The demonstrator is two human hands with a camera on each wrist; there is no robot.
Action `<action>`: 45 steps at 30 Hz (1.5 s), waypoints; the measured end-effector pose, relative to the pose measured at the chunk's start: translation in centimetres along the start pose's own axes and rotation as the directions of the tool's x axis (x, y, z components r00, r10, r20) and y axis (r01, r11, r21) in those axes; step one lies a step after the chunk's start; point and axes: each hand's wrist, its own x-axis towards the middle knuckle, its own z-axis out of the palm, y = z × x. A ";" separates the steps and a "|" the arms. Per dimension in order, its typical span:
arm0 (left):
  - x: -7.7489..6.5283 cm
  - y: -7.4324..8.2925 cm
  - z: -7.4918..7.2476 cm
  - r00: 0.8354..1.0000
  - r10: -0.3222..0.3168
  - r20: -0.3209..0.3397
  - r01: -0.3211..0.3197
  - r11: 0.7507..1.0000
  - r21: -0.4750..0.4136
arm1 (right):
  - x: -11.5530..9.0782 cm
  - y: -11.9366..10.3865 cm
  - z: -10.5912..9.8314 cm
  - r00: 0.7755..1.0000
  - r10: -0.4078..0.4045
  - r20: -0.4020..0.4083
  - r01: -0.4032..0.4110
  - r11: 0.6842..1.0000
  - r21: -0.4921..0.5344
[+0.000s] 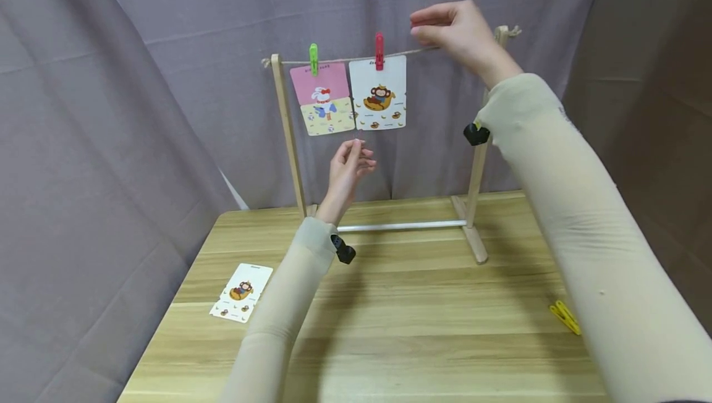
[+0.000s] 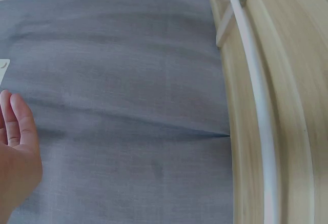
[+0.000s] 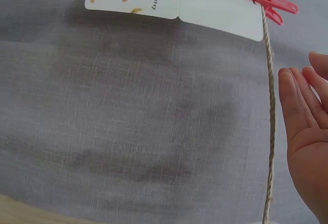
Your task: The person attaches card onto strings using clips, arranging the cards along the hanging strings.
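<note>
Two picture cards hang side by side from a twine line (image 1: pixel 419 51). A green clothespin (image 1: pixel 314 59) holds the pink and yellow rabbit card (image 1: pixel 324 99). The white monkey card (image 1: pixel 393 81) hangs from a red clothespin (image 1: pixel 379 50), seen gripping the twine in the right wrist view too. Just under the cards' lower edges is my left hand (image 1: pixel 345 171), fingers loosely bent, holding nothing. My right hand (image 1: pixel 466 35) is raised beside the twine, right of the red clothespin; its fingers are nearly straight, thumb apart, with nothing between them.
The twine spans a wooden frame, its left post (image 1: pixel 288 134) and right post (image 1: pixel 477 174) joined low by a white rod (image 1: pixel 403 226). Another monkey card (image 1: pixel 242 292) lies on the table (image 1: pixel 423 329) at left; yellow clothespins (image 1: pixel 565 317) lie at right. A grey curtain (image 1: pixel 183 112) hangs behind.
</note>
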 end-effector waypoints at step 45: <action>-4.1 6.5 -6.4 0.960 -0.200 0.195 0.077 0.860 0.504 | -5.3 2.9 -4.3 0.999 -0.028 0.033 0.026 0.998 0.049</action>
